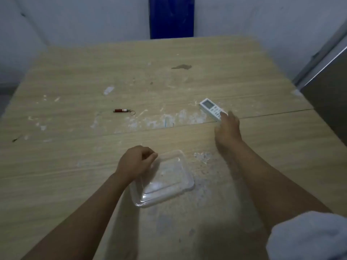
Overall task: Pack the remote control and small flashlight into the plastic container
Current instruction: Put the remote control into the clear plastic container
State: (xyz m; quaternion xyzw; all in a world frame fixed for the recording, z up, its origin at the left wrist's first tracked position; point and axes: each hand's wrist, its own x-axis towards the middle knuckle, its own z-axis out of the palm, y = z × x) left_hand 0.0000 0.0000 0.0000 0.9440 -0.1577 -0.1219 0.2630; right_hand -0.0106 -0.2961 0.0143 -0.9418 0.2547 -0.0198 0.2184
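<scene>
A clear plastic container (167, 182) lies on the wooden table in front of me, with nothing inside it. My left hand (134, 163) rests at its upper left corner, fingers curled on the rim. A white remote control (211, 108) with a small screen lies further off to the right. My right hand (228, 128) reaches out to it, fingertips touching its near end, fingers not closed around it. A small red flashlight (122, 110) with a key ring lies alone at the centre left, far from both hands.
The wooden table (75, 166) is worn, with white scuffs and a dark stain (181, 67) at the back. A blue panel (171, 17) stands against the far wall. A grey cabinet (330, 94) is at the right. A white sleeve (308, 237) shows at the bottom right.
</scene>
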